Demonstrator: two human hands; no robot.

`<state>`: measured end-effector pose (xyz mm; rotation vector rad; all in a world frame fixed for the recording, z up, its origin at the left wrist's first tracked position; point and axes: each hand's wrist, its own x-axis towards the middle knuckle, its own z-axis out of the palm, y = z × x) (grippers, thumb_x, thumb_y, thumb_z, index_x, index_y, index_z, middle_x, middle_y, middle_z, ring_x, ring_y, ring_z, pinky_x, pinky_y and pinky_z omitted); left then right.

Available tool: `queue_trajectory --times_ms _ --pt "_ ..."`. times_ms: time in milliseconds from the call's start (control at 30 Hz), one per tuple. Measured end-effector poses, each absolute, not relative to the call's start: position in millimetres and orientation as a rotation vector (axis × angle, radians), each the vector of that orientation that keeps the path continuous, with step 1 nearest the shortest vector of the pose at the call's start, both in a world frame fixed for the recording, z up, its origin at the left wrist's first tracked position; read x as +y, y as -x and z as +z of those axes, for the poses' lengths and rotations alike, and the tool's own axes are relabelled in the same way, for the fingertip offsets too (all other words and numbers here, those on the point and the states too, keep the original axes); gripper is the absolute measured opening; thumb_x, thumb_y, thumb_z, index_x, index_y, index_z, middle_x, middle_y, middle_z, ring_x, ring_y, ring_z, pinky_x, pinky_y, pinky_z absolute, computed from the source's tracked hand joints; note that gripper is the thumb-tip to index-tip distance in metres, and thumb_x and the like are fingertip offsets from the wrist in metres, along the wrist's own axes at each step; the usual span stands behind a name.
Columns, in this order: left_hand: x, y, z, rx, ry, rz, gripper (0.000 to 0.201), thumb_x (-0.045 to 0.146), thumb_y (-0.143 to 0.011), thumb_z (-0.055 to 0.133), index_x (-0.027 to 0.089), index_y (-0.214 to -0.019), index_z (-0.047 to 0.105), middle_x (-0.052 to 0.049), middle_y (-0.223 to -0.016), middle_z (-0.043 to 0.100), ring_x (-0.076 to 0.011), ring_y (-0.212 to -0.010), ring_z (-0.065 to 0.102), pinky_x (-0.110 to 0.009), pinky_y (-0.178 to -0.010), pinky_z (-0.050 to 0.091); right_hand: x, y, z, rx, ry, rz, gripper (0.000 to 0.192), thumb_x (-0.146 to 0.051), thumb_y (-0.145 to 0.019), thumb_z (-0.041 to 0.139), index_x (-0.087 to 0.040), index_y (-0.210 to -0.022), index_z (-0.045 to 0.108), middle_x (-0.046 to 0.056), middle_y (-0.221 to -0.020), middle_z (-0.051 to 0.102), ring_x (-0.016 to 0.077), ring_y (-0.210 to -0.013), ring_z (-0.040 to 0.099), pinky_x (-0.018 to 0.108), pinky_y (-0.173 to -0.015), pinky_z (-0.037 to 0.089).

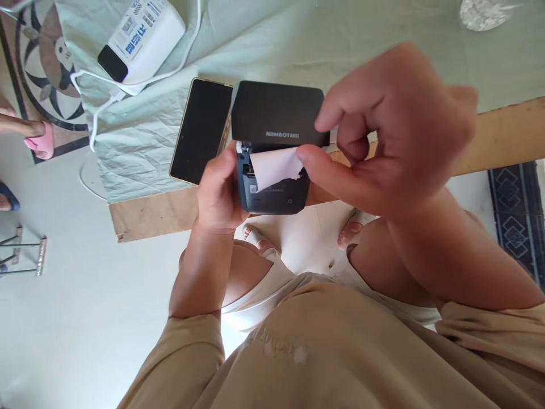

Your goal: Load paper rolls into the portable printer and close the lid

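A dark label printer (272,199) marked NIIMBOT is held over the table's near edge, its lid (276,111) raised. From its opening a white strip of paper (275,166) with a ragged right end hangs over the front. My left hand (219,193) is wrapped around the printer's left side, thumb on the edge. My right hand (383,130) is bent at the printer's right side. Its index fingertip meets the lid's right edge, and the thumb lies at the paper's upper right corner, just under the lid. The other fingers curl inward, partly hidden.
A black-screened tablet (202,130) lies behind my left hand on the green tablecloth (340,34). Further left stand a white box-shaped device (149,45) and a white cable (193,51). A clear glass object (485,12) sits at the far right. Another person's foot in a pink slipper (41,141) shows at left.
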<state>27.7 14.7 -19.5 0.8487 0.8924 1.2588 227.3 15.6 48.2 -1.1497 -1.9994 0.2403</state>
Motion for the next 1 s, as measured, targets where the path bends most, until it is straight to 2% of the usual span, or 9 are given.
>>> queue_trajectory --times_ms 133,233,433,533,600,700,800,867,1000 --pt "13 -29 -16 0.854 -0.844 1.23 0.032 0.042 -0.091 0.055 0.016 -0.102 0.07 -0.01 -0.112 0.074 -0.0328 -0.144 0.047 -0.047 -0.113 0.05 22 -235 58 -2.112 1.211 0.623 0.021 -0.03 -0.081 0.066 -0.024 -0.1 0.059 -0.007 -0.063 0.051 0.0081 -0.056 0.046 0.026 -0.061 0.042" --pt "12 -31 -10 0.821 -0.848 1.2 0.034 0.044 -0.094 0.051 0.017 -0.104 0.069 -0.01 -0.111 0.073 -0.0321 -0.142 0.05 -0.047 -0.113 0.049 25 -235 58 -2.095 1.294 0.742 0.021 -0.025 -0.077 0.065 -0.025 -0.098 0.059 -0.006 -0.065 0.055 0.0089 -0.056 0.046 0.026 -0.058 0.039" --pt "12 -33 -7 0.816 -0.833 1.179 0.027 0.039 -0.093 0.054 0.022 -0.105 0.07 -0.006 -0.097 0.075 -0.0312 -0.133 0.057 -0.046 -0.106 0.054 21 -225 57 -2.227 1.335 0.558 0.031 -0.031 -0.072 0.063 -0.024 -0.101 0.059 -0.005 -0.065 0.05 0.0095 -0.055 0.035 0.029 -0.059 0.03" --pt "12 -34 -7 0.815 -0.83 1.158 0.026 0.042 -0.093 0.055 0.024 -0.105 0.069 -0.007 -0.104 0.075 -0.0332 -0.14 0.05 -0.048 -0.108 0.052 21 -223 54 -2.153 1.38 0.313 0.021 -0.033 -0.076 0.06 -0.023 -0.094 0.06 -0.005 -0.057 0.042 0.0096 -0.051 0.034 0.03 -0.058 0.028" --pt "13 -33 -9 0.815 -0.857 1.133 0.027 0.047 -0.091 0.059 0.024 -0.102 0.069 -0.007 -0.113 0.074 -0.0342 -0.146 0.043 -0.048 -0.113 0.048 23 -225 51 -2.034 1.338 0.184 0.015 -0.037 -0.084 0.056 -0.022 -0.085 0.057 -0.005 -0.053 0.041 0.0091 -0.047 0.037 0.031 -0.059 0.032" --pt "14 -30 -14 0.834 -0.877 1.122 0.035 0.056 -0.087 0.062 0.025 -0.099 0.068 -0.007 -0.118 0.073 -0.0362 -0.15 0.036 -0.05 -0.117 0.044 25 -230 49 -1.92 1.304 0.158 0.02 -0.036 -0.092 0.049 -0.022 -0.079 0.052 -0.002 -0.057 0.048 0.0117 -0.052 0.046 0.032 -0.061 0.039" --pt "13 -29 -16 0.886 -0.869 1.117 0.041 0.062 -0.087 0.059 0.024 -0.096 0.068 -0.01 -0.118 0.072 -0.0384 -0.15 0.035 -0.051 -0.116 0.044 25 -230 51 -1.978 1.35 0.197 0.015 -0.033 -0.092 0.049 -0.023 -0.083 0.056 0.002 -0.074 0.063 0.0135 -0.06 0.055 0.032 -0.061 0.042" --pt "12 -29 -16 0.876 -0.875 1.117 0.04 0.061 -0.088 0.059 0.023 -0.096 0.068 -0.01 -0.117 0.072 -0.0381 -0.148 0.038 -0.051 -0.114 0.046 22 -225 53 -2.111 1.432 0.211 0.013 -0.029 -0.09 0.05 -0.023 -0.091 0.062 0.001 -0.084 0.069 0.0144 -0.064 0.059 0.033 -0.062 0.042" --pt "12 -28 -15 0.807 -0.925 1.093 0.032 0.049 -0.089 0.063 0.022 -0.104 0.069 -0.009 -0.114 0.071 -0.0337 -0.146 0.044 -0.047 -0.109 0.051 17 -214 51 -2.306 1.635 0.242 0.023 -0.026 -0.083 0.057 -0.024 -0.104 0.065 0.002 -0.087 0.071 0.0205 -0.07 0.062 0.032 -0.058 0.037"
